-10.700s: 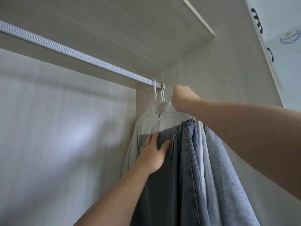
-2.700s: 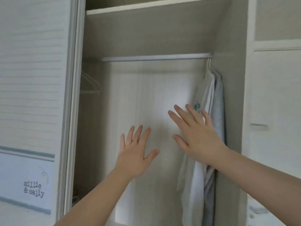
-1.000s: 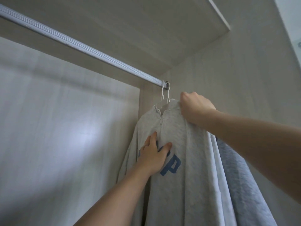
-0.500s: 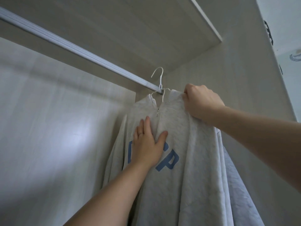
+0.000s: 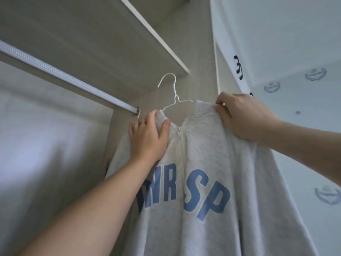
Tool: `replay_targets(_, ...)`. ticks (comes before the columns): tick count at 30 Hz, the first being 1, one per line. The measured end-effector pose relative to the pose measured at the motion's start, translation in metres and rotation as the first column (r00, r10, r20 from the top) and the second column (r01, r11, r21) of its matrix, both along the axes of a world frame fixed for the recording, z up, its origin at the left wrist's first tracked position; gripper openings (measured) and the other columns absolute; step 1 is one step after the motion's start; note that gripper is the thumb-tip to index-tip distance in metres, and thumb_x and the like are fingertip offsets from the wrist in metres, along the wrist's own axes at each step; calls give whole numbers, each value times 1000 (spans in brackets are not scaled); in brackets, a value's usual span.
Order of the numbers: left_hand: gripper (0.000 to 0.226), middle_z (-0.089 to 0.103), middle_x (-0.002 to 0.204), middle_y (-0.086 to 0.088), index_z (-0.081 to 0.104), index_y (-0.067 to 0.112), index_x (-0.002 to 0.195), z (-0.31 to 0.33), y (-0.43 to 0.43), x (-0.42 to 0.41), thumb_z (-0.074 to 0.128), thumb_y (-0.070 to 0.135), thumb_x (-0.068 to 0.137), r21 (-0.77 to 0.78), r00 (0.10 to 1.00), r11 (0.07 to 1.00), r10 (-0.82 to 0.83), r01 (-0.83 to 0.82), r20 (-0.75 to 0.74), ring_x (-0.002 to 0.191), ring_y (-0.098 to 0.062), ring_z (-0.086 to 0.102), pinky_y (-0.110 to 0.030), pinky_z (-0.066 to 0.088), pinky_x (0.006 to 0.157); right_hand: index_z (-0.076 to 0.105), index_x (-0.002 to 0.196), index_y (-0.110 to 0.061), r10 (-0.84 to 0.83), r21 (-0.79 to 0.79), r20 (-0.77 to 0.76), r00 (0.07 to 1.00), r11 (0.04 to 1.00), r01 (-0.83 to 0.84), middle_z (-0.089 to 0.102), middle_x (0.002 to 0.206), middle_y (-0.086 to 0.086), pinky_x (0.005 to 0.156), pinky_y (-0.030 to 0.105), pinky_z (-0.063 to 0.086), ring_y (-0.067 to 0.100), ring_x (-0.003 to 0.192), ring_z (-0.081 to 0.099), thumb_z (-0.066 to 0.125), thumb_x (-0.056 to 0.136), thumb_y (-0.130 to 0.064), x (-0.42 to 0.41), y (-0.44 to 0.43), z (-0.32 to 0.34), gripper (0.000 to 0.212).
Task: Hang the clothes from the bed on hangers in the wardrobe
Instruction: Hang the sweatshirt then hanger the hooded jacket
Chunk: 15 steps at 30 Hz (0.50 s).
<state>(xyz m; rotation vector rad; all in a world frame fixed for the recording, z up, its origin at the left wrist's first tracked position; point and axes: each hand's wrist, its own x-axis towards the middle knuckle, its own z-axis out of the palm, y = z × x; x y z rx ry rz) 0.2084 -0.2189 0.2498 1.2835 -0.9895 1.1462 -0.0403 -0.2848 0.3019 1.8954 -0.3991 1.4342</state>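
A white panel (image 5: 295, 34) fills the right of the scene, patterned with pale blue-grey wreath emblems (image 5: 272, 87). Dark navy lettering (image 5: 238, 67) runs along its left edge, too foreshortened to read. A small grey dot (image 5: 297, 112) sits below the upper emblems.

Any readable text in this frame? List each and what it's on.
"NR SP": big blue letters on the grey sweatshirt; a letter before N is partly hidden.
Unreadable: dark marks on the white door, too skewed to read.
No legible text: pale blue emblems on that door.
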Motion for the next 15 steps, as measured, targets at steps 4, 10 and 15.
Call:
replay_targets(4,62,63,126,-6,55,20,126,6,-14,-72,22,58,91,-35,999,998,-43,44,22,118,-33,50,-41,32,96,53,104,-20,-79,-10,22,997,997,80,62,102,6,63,35,35,33,91,58,37,102,-35,-82,-1,4,22)
replay_targets(10,36,65,108,-7,60,16,108,12,-39,-189,33,38,99,-83,980,983,-155,166,121,97,-32,56,-38,33,81,56,104,-19,-224,-3,38,974,974,225,63,107,6,69,39,46,34,95,59,35,101,-39,-217,10,-4,29)
replay_targets(15,27,63,102,-5,59,14,104,3,-69,-297,35,26,104,-58,919,929,-352,367,176,86,-25,50,-35,29,78,58,107,-19,-389,52,59,919,921,386,64,113,5,68,35,37,35,100,59,36,102,-38,-328,20,-21,29)
